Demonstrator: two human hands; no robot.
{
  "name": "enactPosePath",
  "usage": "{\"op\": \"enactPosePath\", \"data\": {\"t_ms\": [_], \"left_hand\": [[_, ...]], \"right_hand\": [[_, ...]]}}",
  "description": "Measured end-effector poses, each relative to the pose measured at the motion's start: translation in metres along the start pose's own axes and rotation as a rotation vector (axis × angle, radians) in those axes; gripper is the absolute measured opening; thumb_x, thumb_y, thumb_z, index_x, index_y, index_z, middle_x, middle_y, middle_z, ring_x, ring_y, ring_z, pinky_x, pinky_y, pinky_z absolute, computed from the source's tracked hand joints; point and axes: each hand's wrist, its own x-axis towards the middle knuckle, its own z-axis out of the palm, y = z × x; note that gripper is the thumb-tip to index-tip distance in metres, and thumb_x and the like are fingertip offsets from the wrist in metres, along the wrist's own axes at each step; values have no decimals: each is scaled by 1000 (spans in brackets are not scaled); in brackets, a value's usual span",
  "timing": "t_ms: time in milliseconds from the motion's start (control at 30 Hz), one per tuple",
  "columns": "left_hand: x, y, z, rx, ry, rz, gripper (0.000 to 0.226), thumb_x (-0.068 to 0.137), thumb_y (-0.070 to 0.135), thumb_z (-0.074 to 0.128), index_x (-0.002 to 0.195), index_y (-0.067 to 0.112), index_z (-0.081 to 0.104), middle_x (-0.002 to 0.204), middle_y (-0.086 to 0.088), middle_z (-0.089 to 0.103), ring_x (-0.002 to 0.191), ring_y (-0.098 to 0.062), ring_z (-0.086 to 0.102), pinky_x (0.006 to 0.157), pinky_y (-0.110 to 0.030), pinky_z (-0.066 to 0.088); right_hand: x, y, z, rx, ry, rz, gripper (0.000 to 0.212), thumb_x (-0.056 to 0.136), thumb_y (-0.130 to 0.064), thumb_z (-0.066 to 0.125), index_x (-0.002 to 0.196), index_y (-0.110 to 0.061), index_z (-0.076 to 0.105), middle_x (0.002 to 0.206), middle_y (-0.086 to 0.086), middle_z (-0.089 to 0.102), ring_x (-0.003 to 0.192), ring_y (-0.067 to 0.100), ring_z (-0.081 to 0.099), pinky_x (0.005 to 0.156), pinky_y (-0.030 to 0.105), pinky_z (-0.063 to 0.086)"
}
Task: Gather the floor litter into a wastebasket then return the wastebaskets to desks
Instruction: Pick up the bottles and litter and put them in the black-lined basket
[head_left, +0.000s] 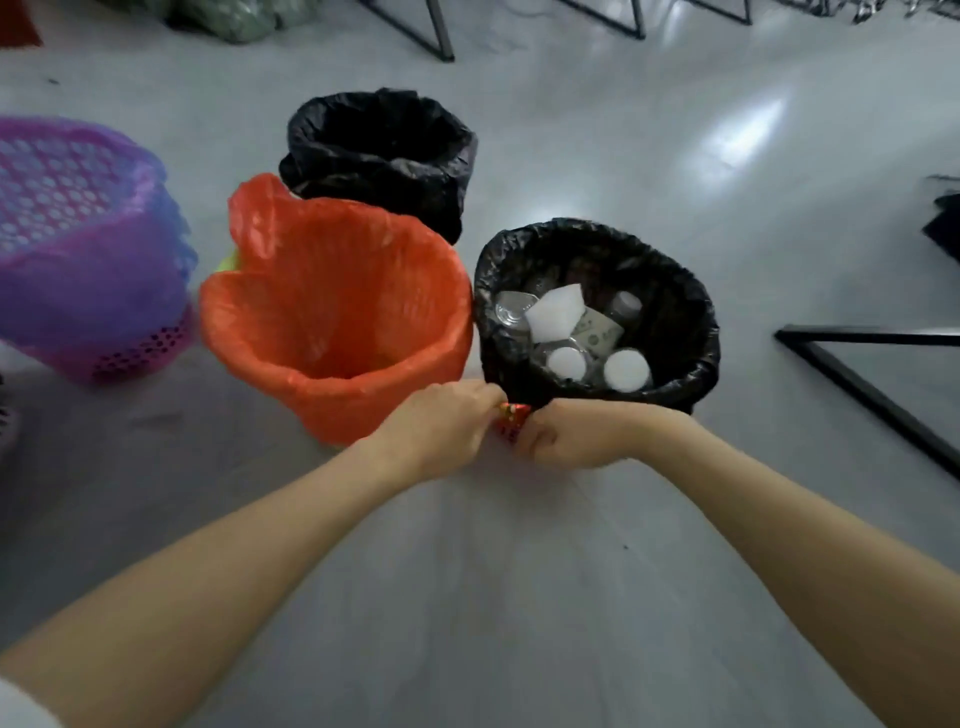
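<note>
Both my hands meet low in front of the black-lined wastebasket (696, 332), which holds several cups, lids and bottles. My left hand (441, 428) and my right hand (566, 436) both grip a small red wrapper (511, 418) between them, just below the basket's near rim. Left of it stands a wastebasket with an orange liner (332, 312), nothing showing inside. Behind that sits a second black-lined wastebasket (379, 156). At the far left stands a pink mesh basket with a purple liner (88, 249).
Black metal desk legs (878, 395) lie along the floor at the right, and more legs (436, 31) stand at the back. A dark object (945, 223) sits at the right edge. Grey floor stretches around the baskets.
</note>
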Motion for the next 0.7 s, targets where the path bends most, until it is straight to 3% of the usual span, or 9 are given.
{"op": "enactPosePath", "data": {"t_ms": [33, 100, 167, 267, 400, 500, 567, 633, 700], "left_hand": [[8, 11, -8, 12, 156, 42, 34, 92, 31, 35, 104, 11, 61, 95, -9, 67, 79, -35, 67, 63, -45, 54], [25, 26, -21, 33, 409, 64, 29, 90, 28, 41, 98, 10, 62, 79, -7, 68, 59, -30, 66, 46, -36, 51], [42, 35, -29, 31, 491, 11, 17, 91, 23, 51, 96, 8, 59, 71, -5, 65, 54, -25, 63, 40, -29, 43], [76, 49, -29, -29, 492, -91, 18, 93, 24, 54, 97, 6, 53, 78, -6, 63, 66, -25, 62, 49, -29, 35], [108, 67, -20, -174, 479, -128, 20, 93, 23, 56, 95, 3, 51, 85, -8, 58, 73, -25, 59, 59, -34, 44], [128, 73, -8, -217, 406, -192, 22, 94, 22, 54, 104, 3, 56, 104, -11, 58, 88, -26, 59, 71, -32, 46], [137, 73, 2, -162, 272, -239, 27, 95, 25, 51, 113, 7, 59, 115, -10, 59, 103, -27, 58, 85, -36, 46], [137, 70, 11, 14, 186, -256, 31, 94, 29, 47, 118, 16, 61, 117, -5, 63, 114, -25, 53, 96, -39, 38], [130, 61, 14, 63, 209, -268, 33, 94, 30, 45, 121, 21, 61, 119, 0, 63, 120, -21, 49, 104, -40, 30]], "right_hand": [[-11, 8, -9, 63, 58, 3, 19, 86, -14, 46, 72, -14, 58, 75, 1, 58, 70, 21, 50, 66, 29, 42], [-27, 22, -23, 164, 205, 24, 21, 88, -19, 47, 83, -20, 67, 88, -3, 66, 83, 19, 58, 82, 32, 48], [-32, 31, -28, 268, 389, 74, 25, 91, -24, 47, 100, -16, 69, 103, 1, 69, 97, 22, 62, 92, 38, 50], [-34, 53, -25, 358, 692, 187, 28, 94, -22, 44, 103, -10, 67, 100, 7, 70, 93, 27, 63, 84, 42, 54], [-37, 82, -20, 422, 941, 308, 29, 95, -18, 41, 103, -11, 68, 94, 5, 71, 88, 24, 64, 74, 35, 53], [-36, 95, -13, 470, 970, 343, 30, 96, -18, 41, 112, -16, 65, 106, 1, 68, 94, 20, 61, 78, 32, 49], [-32, 103, -7, 486, 955, 360, 30, 95, -19, 41, 116, -18, 63, 113, 2, 66, 101, 21, 60, 82, 33, 49], [-27, 108, -1, 480, 954, 372, 30, 95, -20, 42, 117, -18, 63, 117, 3, 64, 106, 22, 58, 86, 35, 48], [-21, 109, 2, 468, 986, 363, 30, 95, -18, 42, 117, -17, 62, 119, 3, 62, 110, 22, 55, 88, 35, 47]]}}
